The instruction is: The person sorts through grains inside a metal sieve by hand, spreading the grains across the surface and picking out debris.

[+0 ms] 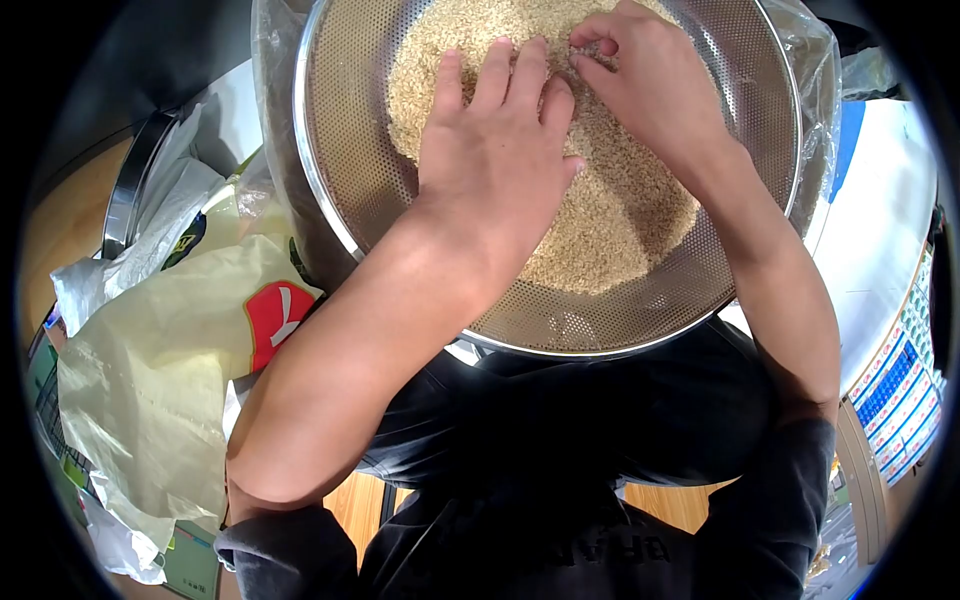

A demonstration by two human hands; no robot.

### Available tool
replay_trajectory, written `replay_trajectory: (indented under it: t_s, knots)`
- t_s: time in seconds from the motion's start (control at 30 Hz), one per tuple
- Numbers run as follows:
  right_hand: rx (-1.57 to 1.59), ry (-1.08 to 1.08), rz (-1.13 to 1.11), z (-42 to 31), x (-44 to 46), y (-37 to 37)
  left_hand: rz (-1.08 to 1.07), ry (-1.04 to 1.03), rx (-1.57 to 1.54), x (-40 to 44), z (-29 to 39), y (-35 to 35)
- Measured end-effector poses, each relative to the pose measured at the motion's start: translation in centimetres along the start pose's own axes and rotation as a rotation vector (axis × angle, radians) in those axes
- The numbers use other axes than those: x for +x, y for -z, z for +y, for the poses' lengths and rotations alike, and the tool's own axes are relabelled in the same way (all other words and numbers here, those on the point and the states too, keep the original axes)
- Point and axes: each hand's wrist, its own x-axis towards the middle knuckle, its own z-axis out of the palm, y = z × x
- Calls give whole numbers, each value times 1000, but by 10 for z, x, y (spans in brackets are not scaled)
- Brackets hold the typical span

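Observation:
A wide perforated metal basin (350, 130) holds a broad layer of pale tan grains (600, 235) that look like rice. My left hand (500, 140) lies palm down on the grains with its fingers spread. To its right, my right hand (650, 85) is over the grains, thumb and index finger bent toward each other near the back of the layer. Anything between those fingertips is too small to make out. The basin's rim is just in front of my lap.
Clear plastic (280, 60) surrounds the basin's outer sides. On the left sits a yellowish plastic bag (150, 350) with a red mark, beside a metal-rimmed round object (135, 185). A white surface (875, 210) and a blue-and-white printed sheet (900, 400) are at the right.

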Motion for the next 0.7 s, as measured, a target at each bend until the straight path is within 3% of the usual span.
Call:
replay_trajectory:
  t_s: [0.7]
  knots:
    - [135,14,-91,5,0,1,-13,3,0,0,2,1]
